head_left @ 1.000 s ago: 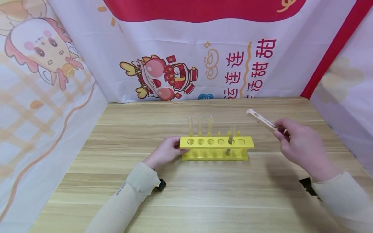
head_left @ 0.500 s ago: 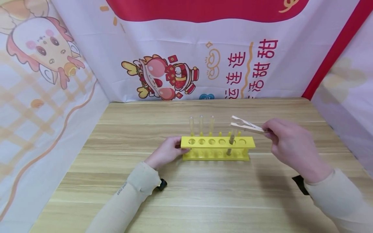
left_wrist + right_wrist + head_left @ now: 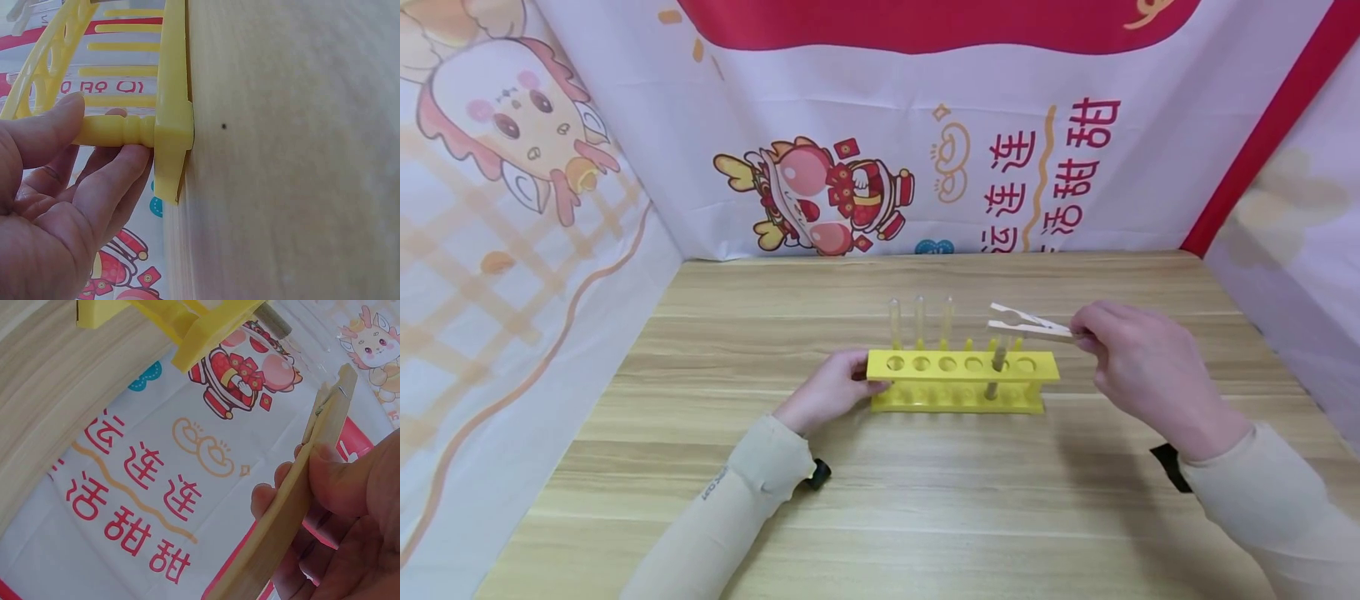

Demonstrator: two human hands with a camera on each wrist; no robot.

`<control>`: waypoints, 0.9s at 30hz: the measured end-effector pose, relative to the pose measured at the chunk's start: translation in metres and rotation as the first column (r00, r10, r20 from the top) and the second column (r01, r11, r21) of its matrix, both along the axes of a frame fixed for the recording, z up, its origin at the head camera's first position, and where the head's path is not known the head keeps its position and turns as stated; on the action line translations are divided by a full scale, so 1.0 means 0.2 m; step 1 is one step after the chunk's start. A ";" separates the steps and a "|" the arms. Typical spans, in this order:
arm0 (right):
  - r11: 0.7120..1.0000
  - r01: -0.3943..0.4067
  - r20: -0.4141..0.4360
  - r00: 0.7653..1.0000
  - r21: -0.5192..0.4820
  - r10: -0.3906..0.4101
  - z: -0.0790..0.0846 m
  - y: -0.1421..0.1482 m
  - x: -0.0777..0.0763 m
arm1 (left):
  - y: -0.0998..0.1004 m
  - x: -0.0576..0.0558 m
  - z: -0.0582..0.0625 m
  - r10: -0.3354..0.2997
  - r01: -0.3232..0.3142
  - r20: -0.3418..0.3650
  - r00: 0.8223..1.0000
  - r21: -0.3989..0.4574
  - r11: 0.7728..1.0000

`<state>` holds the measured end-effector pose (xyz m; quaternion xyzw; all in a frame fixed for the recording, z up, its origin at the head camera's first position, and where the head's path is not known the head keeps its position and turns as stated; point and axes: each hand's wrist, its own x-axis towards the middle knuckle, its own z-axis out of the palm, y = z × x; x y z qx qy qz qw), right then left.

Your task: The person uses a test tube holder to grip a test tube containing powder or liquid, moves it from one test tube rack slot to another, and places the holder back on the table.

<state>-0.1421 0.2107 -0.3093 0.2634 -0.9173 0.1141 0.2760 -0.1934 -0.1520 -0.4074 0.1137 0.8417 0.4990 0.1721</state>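
Observation:
My left hand (image 3: 831, 390) grips the left end post of a yellow test tube rack (image 3: 955, 407), thumb on one side and fingers on the other in the left wrist view. A test tube with grey contents (image 3: 999, 358) stands in a hole toward the rack's right end. My right hand (image 3: 1157, 367) pinches a wooden test tube holder (image 3: 1048, 330) between thumb and fingers. The holder's two arms are spread, and their tips overlap the tube's clear upper part in the head view. In the right wrist view the holder (image 3: 284, 519) is seen edge-on beside the tube.
Three clear test tubes (image 3: 921, 321) sit upside down on pegs at the rack's back left. Bare pegs stand to their right. The rack rests on a wood-grain table (image 3: 925, 500), with a printed cloth (image 3: 850, 100) hanging behind and at both sides.
My right hand has moved left with the holder, bringing its tips from off to the right up to the grey-filled tube. The holder's arms have spread. My left hand stays on the rack.

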 end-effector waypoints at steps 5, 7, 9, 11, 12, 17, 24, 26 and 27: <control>1.000 -0.008 0.020 1.000 -0.003 0.008 -0.01 0.00 -0.01 | 0.00 0.00 0.00 -0.001 0.001 0.004 1.000 0.002 1.000; 1.000 -0.008 0.041 0.999 -0.006 0.008 -0.02 0.00 -0.01 | 0.00 0.00 0.00 0.003 -0.003 0.012 1.000 0.005 1.000; 1.000 -0.001 0.069 0.998 -0.007 0.002 -0.03 -0.01 -0.01 | 0.00 0.00 0.00 0.005 -0.005 0.017 1.000 0.005 1.000; 1.000 0.006 0.086 0.996 -0.007 -0.005 -0.04 -0.01 -0.01 | 0.00 0.00 0.00 0.007 -0.007 0.020 1.000 0.004 1.000; 1.000 0.008 0.089 0.996 -0.005 -0.007 -0.05 -0.01 -0.01 | 0.00 0.00 0.00 0.009 -0.009 0.021 1.000 0.002 1.000; 1.000 -0.009 0.080 0.997 -0.001 0.009 -0.08 -0.01 -0.01 | 0.00 0.00 0.00 0.013 -0.012 0.022 1.000 -0.008 1.000; 0.999 -0.035 0.056 0.998 0.000 0.035 -0.13 -0.01 -0.02 | 0.00 -0.01 0.00 0.013 -0.013 0.020 1.000 -0.008 1.000; 0.999 -0.037 0.070 0.997 0.004 0.037 -0.14 -0.01 -0.02 | 0.00 -0.01 0.00 0.013 -0.012 0.017 1.000 -0.009 1.000; 0.999 -0.036 0.080 0.996 0.007 0.035 -0.15 -0.01 -0.02 | 0.00 -0.01 0.00 0.012 -0.012 0.015 1.000 -0.009 1.000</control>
